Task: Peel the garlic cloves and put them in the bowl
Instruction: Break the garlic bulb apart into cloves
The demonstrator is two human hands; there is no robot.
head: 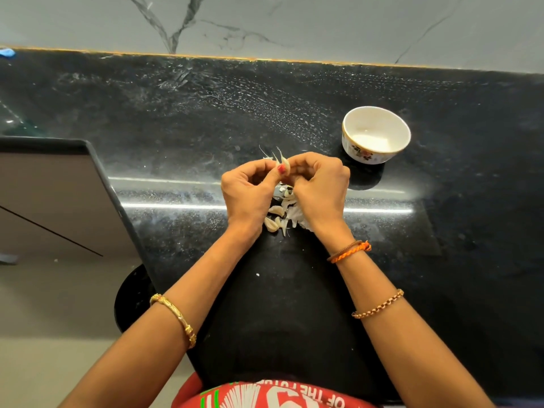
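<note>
Pinching one garlic clove between left hand and right hand, above the loose cloves, bowl nearby

red shirt — "OF THE FUTU…", upside-down

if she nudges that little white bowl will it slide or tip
The bowl would probably slide rather than tip: it looks squat and sits upright on a glossy dark counter. It looks empty, so likely light and easily shoved. It appears ceramic, so a knock off the edge could chip it.
</note>
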